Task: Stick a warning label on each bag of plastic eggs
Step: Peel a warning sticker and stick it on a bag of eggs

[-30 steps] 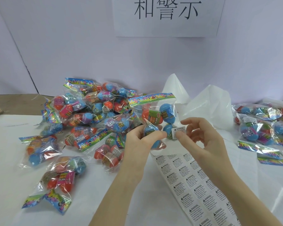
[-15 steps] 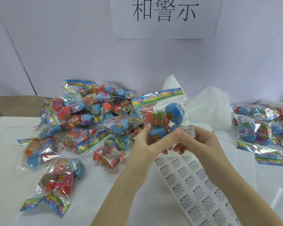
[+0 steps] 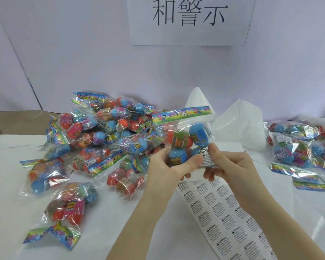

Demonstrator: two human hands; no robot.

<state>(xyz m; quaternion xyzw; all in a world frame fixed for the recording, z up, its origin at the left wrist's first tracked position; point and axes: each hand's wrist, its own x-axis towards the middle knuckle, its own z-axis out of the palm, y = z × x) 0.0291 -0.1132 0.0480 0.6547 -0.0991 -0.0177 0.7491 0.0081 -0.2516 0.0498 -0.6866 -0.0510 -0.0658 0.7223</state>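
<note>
Since half a second ago the warning label (image 3: 208,160) has gone from my raised right fingertips down onto the bag of plastic eggs (image 3: 186,139), lower right corner. Left hand (image 3: 169,164) grips that bag with thumb across the front, holding it above the label sheet (image 3: 219,212); right hand (image 3: 231,166) pinches the label against the film.

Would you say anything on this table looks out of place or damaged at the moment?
Nothing stands out: the left hand holds a bag of eggs, the right hand presses a warning label onto it.
</note>
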